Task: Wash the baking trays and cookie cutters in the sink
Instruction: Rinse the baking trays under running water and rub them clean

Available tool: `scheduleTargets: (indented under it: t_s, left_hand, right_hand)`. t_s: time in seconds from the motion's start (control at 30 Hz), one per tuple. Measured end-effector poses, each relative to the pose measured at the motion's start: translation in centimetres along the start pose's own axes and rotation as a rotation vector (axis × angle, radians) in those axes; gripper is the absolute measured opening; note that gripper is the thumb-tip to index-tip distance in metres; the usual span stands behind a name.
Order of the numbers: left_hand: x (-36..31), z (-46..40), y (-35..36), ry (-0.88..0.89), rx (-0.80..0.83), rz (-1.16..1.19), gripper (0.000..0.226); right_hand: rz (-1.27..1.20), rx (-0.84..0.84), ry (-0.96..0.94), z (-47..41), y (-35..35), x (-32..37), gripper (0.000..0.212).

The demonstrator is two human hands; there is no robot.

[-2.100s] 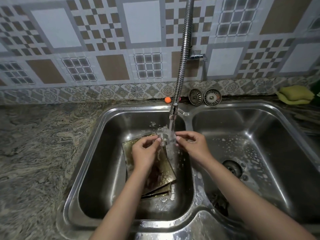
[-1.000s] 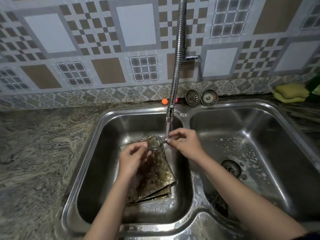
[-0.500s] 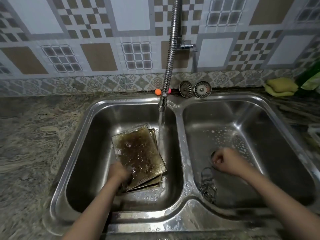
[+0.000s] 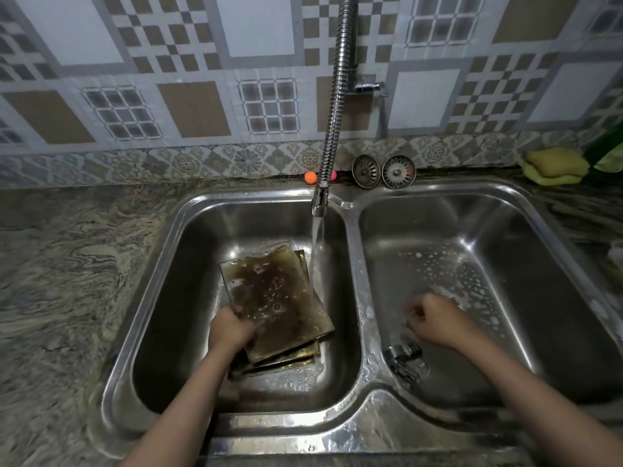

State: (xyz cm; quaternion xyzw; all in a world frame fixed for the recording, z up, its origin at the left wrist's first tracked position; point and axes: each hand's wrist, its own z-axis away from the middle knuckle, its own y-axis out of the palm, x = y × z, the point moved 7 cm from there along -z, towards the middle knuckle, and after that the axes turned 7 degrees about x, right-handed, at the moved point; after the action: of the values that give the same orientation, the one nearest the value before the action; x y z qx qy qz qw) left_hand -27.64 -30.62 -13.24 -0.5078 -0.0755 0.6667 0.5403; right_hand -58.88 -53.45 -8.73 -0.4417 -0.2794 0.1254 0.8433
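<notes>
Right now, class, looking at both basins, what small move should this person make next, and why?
Probably lift the top baking tray toward the running water. The left hand already grips its near edge, the tray is brown with grime, and the stream falls just past its right side. The right hand is blurred in the other basin, above the metal cookie cutters.

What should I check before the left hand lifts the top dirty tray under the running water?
1. Left hand grips the near-left edge of the top brown-stained metal baking tray: ok.
2. Water runs from the flexible steel faucet into the left steel basin: ok.
3. Stream falls on the tray: not ok, it passes by the right edge.
4. Right hand is free: cannot tell, blurred.
5. Shiny metal cookie cutters lie apart in the right basin: ok.
</notes>
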Motion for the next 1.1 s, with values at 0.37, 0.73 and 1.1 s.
scheduleTargets:
  t_s: [0.37, 0.73, 1.1]
  left_hand:
    - [-4.9, 2.7, -0.7, 0.234, -0.153, 0.276, 0.037]
    - [-5.4, 4.9, 0.9, 0.164, 0.115, 0.860, 0.030]
    - [-10.7, 7.5, 1.9, 0.317, 0.154, 1.022, 0.034]
  right_hand:
    - [-0.260, -0.258, -0.401, 2.9, -2.9, 10.8, 0.016]
    - [-0.116, -0.298, -0.684, 4.1, -4.2, 18.2, 0.029]
    - [0.189, -0.262, -0.591, 3.2, -3.8, 16.1, 0.051]
